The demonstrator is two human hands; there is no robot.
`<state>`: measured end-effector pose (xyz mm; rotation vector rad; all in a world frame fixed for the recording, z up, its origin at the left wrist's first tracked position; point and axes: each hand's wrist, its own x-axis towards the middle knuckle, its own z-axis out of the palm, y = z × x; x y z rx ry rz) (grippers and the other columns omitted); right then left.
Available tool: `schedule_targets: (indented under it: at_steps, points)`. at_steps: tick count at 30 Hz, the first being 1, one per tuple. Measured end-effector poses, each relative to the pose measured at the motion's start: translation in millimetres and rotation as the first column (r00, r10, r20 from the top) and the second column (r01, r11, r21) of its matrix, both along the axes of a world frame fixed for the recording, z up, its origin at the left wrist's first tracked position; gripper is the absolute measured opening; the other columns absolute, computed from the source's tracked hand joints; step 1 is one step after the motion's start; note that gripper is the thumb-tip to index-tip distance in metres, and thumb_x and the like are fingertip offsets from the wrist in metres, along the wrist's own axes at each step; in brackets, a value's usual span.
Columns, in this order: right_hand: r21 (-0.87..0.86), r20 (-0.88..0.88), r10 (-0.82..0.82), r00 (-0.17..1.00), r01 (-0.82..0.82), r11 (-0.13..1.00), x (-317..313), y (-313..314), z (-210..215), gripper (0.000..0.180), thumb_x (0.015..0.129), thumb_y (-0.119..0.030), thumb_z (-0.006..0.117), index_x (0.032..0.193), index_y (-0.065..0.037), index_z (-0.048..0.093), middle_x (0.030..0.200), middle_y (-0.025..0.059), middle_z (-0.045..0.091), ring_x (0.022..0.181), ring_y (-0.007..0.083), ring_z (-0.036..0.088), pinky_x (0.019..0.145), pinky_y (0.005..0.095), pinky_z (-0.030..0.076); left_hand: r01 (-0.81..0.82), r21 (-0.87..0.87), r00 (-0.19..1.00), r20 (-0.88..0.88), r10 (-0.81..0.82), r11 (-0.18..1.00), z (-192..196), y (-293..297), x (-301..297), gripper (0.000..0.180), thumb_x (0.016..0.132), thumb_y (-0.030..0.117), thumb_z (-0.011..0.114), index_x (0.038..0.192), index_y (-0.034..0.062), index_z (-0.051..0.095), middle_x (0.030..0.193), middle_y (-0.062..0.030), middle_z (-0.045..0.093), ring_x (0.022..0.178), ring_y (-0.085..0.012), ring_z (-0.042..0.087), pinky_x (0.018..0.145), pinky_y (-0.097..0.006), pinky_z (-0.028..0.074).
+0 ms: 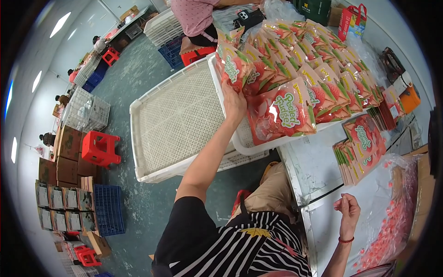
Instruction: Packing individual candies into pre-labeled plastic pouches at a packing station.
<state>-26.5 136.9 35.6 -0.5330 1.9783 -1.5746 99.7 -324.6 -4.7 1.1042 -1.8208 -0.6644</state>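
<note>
While your left hand [235,102] reaches forward in the head view, it touches the lower part of a red-and-peach pouch [232,64], which stands tilted at the left edge of a white tray [251,150]; the fingers are partly hidden, so you can't make out whether they close around it. Just right of that hand, a larger-looking pouch [284,111] of the same kind lies face up near the tray's front edge, and rows of overlapping pouches [318,51] fill the tray toward its far edge. Beside the tray's left edge, a second white tray [173,120] shows its perforated floor. Your right hand [348,210], with a red bracelet [346,240] at the wrist, is held over the near part of the worktop [314,168], fingers loosely curled toward the thumb; whether the tips pinch anything is too small to tell. Nearest to it, a fanned stack of flat pouches [364,138] lies between it and the filled tray. Toward the worktop's right edge, small red-and-white pieces [392,226] lie by clear plastic [406,180]; farther along that edge sits an orange tool [410,100]. Beyond the filled tray's far left corner sits a co-worker in a pink top [191,18], near a dark phone [249,18].
</note>
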Motion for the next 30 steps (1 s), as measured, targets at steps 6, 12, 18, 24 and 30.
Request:
schedule_targets:
  at_steps: [6, 12, 18, 24, 30]
  points:
    - [-0.006, 0.012, 0.040, 0.999, -0.040, 0.999, 8, -6, -7, 0.019, 0.096, -0.017, 0.052, 0.102, 0.000, 0.059, 0.075, 0.0024, 0.060, 0.068, 0.0090, 0.056, 0.064, 0.0237, 0.047, -0.006, -0.063, 1.000, 0.029, 0.008, 0.998, -15, -12, -5, 0.060, 0.079, -0.001, 0.052, 0.131, -0.0050, 0.025, 0.125, -0.0324, 0.041, 0.113, -0.0466, 0.045, 0.092, -0.045, 0.041]
    - [0.002, 0.052, 0.023, 0.998, -0.023, 1.000, 19, 7, -14, 0.017, 0.095, -0.014, 0.053, 0.103, 0.000, 0.059, 0.075, 0.0035, 0.062, 0.069, 0.0089, 0.056, 0.065, 0.0231, 0.046, 0.094, -0.241, 0.985, 0.167, -0.054, 0.966, -35, -23, 14, 0.067, 0.075, 0.002, 0.058, 0.131, -0.0116, 0.024, 0.125, -0.0342, 0.041, 0.114, -0.0467, 0.044, 0.095, -0.043, 0.041]
    - [0.077, 0.048, -0.064, 0.997, 0.060, 0.995, 17, 28, -23, 0.017, 0.095, -0.012, 0.053, 0.102, 0.001, 0.060, 0.075, 0.0034, 0.062, 0.069, 0.0088, 0.056, 0.065, 0.0230, 0.047, 0.321, -0.350, 0.913, -0.131, -0.385, 0.880, 33, -1, 1, 0.063, 0.081, 0.023, 0.069, 0.129, -0.0031, 0.038, 0.122, -0.0231, 0.050, 0.113, -0.0365, 0.049, 0.097, -0.041, 0.038]
    - [0.035, 0.108, -0.061, 0.992, 0.057, 0.998, 28, 31, -35, 0.016, 0.094, -0.012, 0.054, 0.102, 0.001, 0.060, 0.076, 0.0033, 0.062, 0.071, 0.0090, 0.057, 0.066, 0.0230, 0.047, 0.235, -0.334, 0.969, 0.154, -0.193, 0.913, -10, -28, -18, 0.088, 0.083, 0.040, 0.065, 0.137, -0.0134, 0.021, 0.146, -0.0324, 0.014, 0.137, -0.0434, 0.013, 0.114, -0.043, 0.011]
    - [0.096, 0.091, -0.108, 0.990, 0.099, 0.990, 30, 48, -42, 0.018, 0.092, -0.012, 0.058, 0.100, 0.004, 0.061, 0.078, 0.0026, 0.063, 0.072, 0.0078, 0.060, 0.067, 0.0222, 0.049, 0.196, -0.346, 0.971, 0.199, -0.133, 0.918, 14, -23, -3, 0.083, 0.083, 0.037, 0.065, 0.138, -0.0101, 0.025, 0.142, -0.0288, 0.026, 0.131, -0.0423, 0.027, 0.109, -0.046, 0.020]
